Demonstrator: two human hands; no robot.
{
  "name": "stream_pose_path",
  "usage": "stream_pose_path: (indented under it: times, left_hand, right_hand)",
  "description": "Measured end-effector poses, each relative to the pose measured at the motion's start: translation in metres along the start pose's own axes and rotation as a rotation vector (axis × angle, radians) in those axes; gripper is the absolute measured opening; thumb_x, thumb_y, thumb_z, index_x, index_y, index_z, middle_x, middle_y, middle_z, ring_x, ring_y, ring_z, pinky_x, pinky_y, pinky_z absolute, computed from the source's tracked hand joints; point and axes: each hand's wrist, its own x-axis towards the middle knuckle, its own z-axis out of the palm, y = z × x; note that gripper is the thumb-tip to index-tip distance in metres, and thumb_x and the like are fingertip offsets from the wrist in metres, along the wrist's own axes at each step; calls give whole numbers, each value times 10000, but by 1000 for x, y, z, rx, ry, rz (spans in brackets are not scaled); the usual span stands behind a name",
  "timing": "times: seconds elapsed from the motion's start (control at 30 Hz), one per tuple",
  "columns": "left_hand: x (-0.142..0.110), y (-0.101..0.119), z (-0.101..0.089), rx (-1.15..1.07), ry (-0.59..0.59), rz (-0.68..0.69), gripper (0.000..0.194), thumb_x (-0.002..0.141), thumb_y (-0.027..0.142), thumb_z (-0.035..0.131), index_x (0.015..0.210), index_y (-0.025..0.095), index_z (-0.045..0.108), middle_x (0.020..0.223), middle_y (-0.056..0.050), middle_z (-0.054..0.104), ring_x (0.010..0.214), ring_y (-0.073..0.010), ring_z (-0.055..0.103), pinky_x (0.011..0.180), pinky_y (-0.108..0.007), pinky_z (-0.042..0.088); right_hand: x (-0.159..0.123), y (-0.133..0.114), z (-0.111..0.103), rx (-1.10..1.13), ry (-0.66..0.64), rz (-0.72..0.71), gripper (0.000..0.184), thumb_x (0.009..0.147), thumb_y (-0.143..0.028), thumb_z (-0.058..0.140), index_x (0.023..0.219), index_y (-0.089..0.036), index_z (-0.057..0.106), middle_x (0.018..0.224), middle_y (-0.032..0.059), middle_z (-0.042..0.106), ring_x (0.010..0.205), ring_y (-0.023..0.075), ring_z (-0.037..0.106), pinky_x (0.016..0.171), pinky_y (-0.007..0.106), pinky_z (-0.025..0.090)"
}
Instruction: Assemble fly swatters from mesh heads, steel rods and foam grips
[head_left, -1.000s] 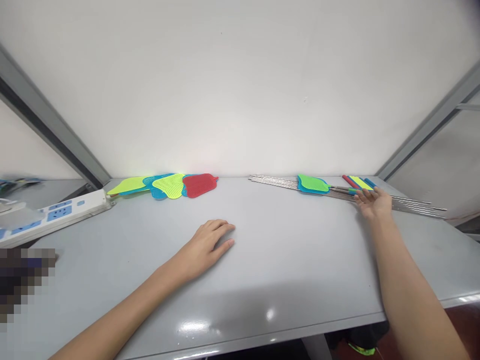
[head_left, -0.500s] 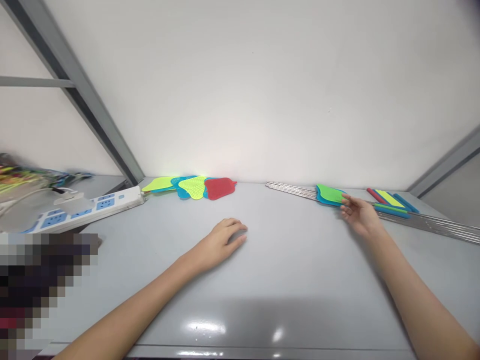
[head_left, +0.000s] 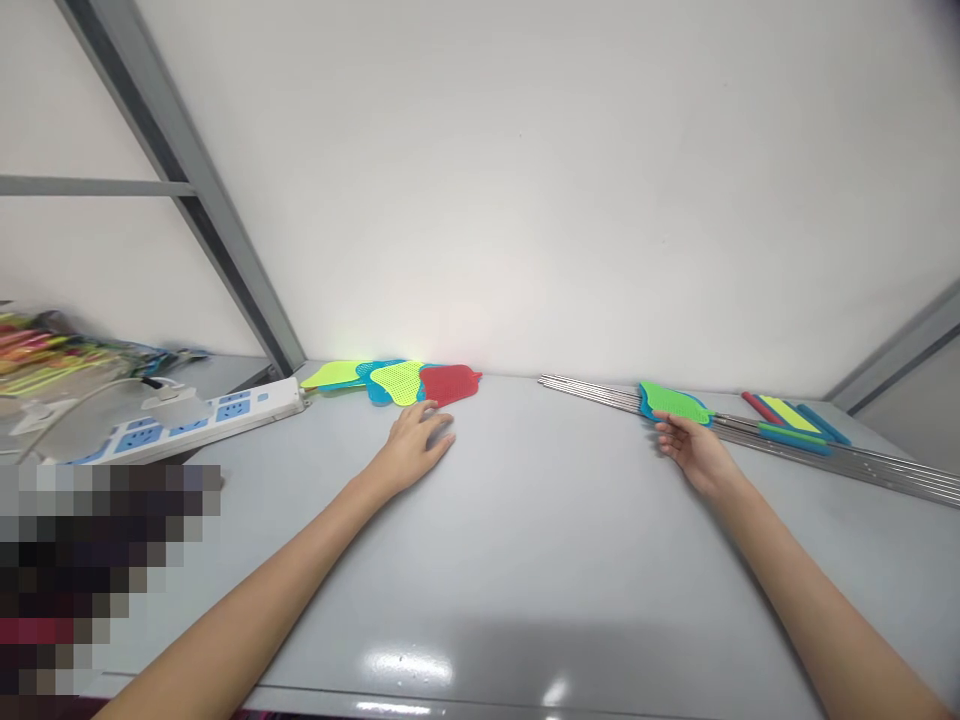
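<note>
A pale grey desk (head_left: 540,570) runs ahead of both forearms up to a white wall (head_left: 525,200), and a white power strip (head_left: 225,420) lies well to the left of the left grip. Both arms stretch forward and slightly inward, with the wrists nearly straight. The left grip (head_left: 416,447) rests palm-down on the desk, its fingers loosely spread and holding nothing, just short of a heap of plastic fly swatters (head_left: 397,383), whose red head (head_left: 448,384) lies nearest to it. The right grip (head_left: 688,448) is half-open, with its fingers gently curled. Its fingertips (head_left: 664,425) meet the near edge of a green swatter head (head_left: 675,403) lying on a blue one, though whether it has hold is impossible to tell. Just beyond that grip lie long steel rods (head_left: 885,472) and coloured strips (head_left: 787,413).
</note>
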Motion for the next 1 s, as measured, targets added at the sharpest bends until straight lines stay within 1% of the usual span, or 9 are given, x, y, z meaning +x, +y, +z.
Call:
stream_pose_path:
  times: [0.17, 0.27, 0.43, 0.53, 0.7, 0.9, 1.0]
  left_hand:
    - [7, -14, 6, 48, -4, -48, 412, 804, 477, 321, 1102, 275, 520, 1297, -67, 312, 1176, -266, 264, 922, -445, 258]
    - [10, -16, 8, 69, -20, -75, 448, 805, 498, 294, 1148, 288, 491, 1331, -66, 275, 1194, -276, 238, 919, -457, 247]
    - [14, -18, 9, 93, -78, -109, 474, 793, 532, 277, 1200, 342, 428, 1386, -39, 177, 1230, -302, 166, 933, -480, 192]
    - [15, -18, 9, 105, -105, -129, 488, 797, 537, 248, 1227, 350, 386, 1387, -49, 182, 1236, -305, 156, 927, -484, 189]
    - [14, -14, 9, 132, -118, -132, 491, 828, 494, 187, 1263, 322, 334, 1370, -80, 232, 1230, -272, 195, 924, -444, 203]
    - [12, -10, 9, 151, -100, -122, 508, 832, 501, 161, 1265, 304, 339, 1358, -92, 257, 1220, -266, 210, 927, -434, 198]
    - [11, -10, 9, 152, -89, -118, 534, 835, 498, 131, 1264, 268, 351, 1352, -102, 265, 1221, -254, 205, 930, -425, 202]
  right_hand:
    - [-1, 0, 2, -23, 13, -2, 137, 721, -154, 503, 766, -137, 632, 624, 19, 561, 452, 59, 489, 403, 141, 437]
    - [-1, 1, 2, -31, 13, -3, 133, 718, -156, 508, 764, -139, 632, 626, 18, 557, 453, 59, 484, 400, 142, 435]
    - [-1, 1, 3, -41, 17, -6, 129, 715, -162, 510, 758, -138, 629, 631, 18, 552, 455, 59, 480, 393, 144, 429]
    - [-2, 1, 3, -47, 18, -6, 138, 721, -164, 497, 762, -141, 627, 632, 19, 551, 454, 59, 480, 400, 147, 432]
    - [-3, 2, 4, -63, 13, -2, 141, 723, -177, 498, 775, -145, 625, 635, 19, 547, 457, 56, 479, 396, 142, 425]
    - [-4, 2, 6, -90, 6, -11, 146, 720, -189, 501, 786, -144, 623, 645, 20, 543, 464, 59, 477, 402, 147, 427]
    - [-6, 2, 7, -107, 4, -22, 145, 716, -188, 501, 780, -142, 623, 645, 24, 542, 464, 62, 473, 401, 151, 425]
